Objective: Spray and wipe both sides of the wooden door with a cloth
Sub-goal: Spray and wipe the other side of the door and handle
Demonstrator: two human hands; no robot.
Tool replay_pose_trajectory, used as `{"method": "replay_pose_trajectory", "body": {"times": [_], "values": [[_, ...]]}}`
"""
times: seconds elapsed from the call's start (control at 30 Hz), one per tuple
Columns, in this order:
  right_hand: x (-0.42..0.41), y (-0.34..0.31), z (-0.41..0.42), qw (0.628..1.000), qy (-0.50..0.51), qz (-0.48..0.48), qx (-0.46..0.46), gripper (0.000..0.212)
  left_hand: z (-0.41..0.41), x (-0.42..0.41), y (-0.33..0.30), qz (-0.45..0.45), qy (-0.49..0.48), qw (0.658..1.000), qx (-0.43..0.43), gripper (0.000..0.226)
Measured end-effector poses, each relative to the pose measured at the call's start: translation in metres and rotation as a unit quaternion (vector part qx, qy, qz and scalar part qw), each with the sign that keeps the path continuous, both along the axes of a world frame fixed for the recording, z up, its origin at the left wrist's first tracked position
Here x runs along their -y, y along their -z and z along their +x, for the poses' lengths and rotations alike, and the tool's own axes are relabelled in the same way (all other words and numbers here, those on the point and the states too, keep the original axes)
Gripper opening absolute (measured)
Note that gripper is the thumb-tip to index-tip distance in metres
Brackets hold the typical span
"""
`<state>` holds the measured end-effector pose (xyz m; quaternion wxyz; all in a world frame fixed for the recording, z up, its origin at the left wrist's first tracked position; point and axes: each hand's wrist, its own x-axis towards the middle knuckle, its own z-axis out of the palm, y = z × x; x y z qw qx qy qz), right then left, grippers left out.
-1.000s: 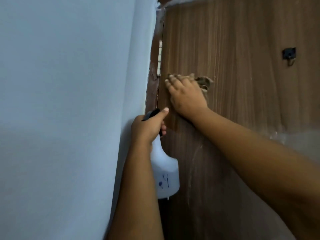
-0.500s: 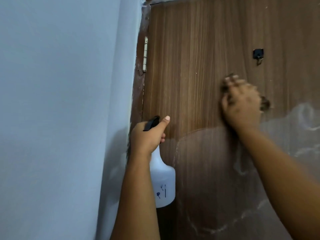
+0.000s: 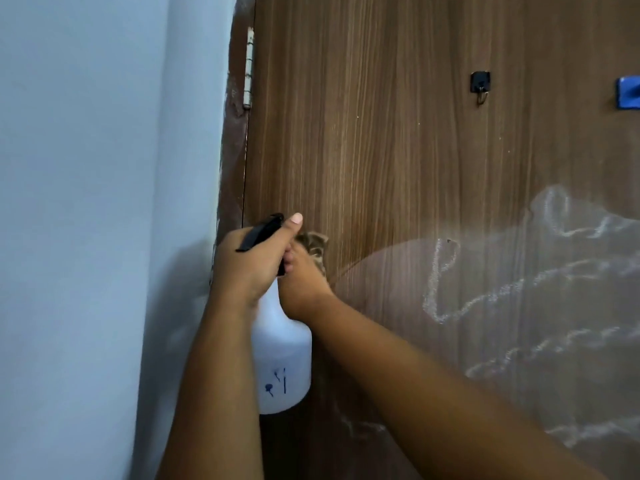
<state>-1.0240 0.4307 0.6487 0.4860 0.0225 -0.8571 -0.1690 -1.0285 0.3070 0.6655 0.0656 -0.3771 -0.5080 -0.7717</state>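
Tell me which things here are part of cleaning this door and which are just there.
Part of the job:
wooden door
spray bottle, gripped by the left hand
cloth, pressed to the door by the right hand

Just there:
black hook on the door
blue item at the right edge
hinge
wall

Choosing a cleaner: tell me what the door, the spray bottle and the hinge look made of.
Door: wood or wood-look laminate, matte, straight brown grain lines. Spray bottle: translucent white plastic, black plastic trigger. Hinge: probably metal, pale painted or worn finish.
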Motion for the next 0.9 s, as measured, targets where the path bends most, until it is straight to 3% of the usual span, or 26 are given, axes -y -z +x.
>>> {"method": "replay_pose_trajectory", "body": {"times": [0.1,0.17,0.23,0.3,0.4,0.47,0.6,0.73,0.83,0.9], "values": [[0.0,0.0,0.006,0.989,-0.008,0.119,0.082,0.014,0.005,0.005,0.007,-0.012,-0.022,1.0,0.01,0.031],[-0.004,-0.029,0.01,0.982,-0.015,0.152,0.11,0.023,0.003,0.005,0.014,-0.008,-0.006,0.999,0.041,0.03],[-0.004,-0.073,0.009,0.978,0.02,0.202,0.05,0.023,0.0,0.004,0.021,-0.013,0.008,0.998,0.058,0.033],[-0.012,-0.125,0.003,0.972,0.061,0.217,-0.074,0.039,-0.004,0.003,0.027,-0.026,0.004,0.998,0.059,0.034],[-0.012,-0.165,0.004,0.978,0.127,0.098,-0.133,0.046,-0.011,0.003,0.032,-0.022,-0.011,0.998,0.066,0.033],[0.002,-0.15,-0.009,0.975,0.14,0.071,-0.155,0.051,-0.015,0.006,0.033,-0.023,-0.017,0.998,0.063,0.033],[0.008,-0.046,-0.052,0.99,0.059,0.127,-0.026,0.052,-0.02,0.016,0.036,-0.013,-0.03,0.997,0.069,0.035],[0.012,0.039,-0.04,0.995,-0.026,0.057,-0.08,0.042,-0.021,0.025,0.032,-0.015,-0.063,0.997,0.051,0.038],[0.004,0.047,-0.018,0.988,-0.019,0.147,-0.04,0.034,-0.017,0.025,0.026,-0.027,-0.094,0.995,0.014,0.044],[-0.025,0.023,0.006,0.987,0.004,0.147,-0.062,0.041,-0.01,0.021,0.025,-0.036,-0.094,0.995,-0.005,0.046]]}}
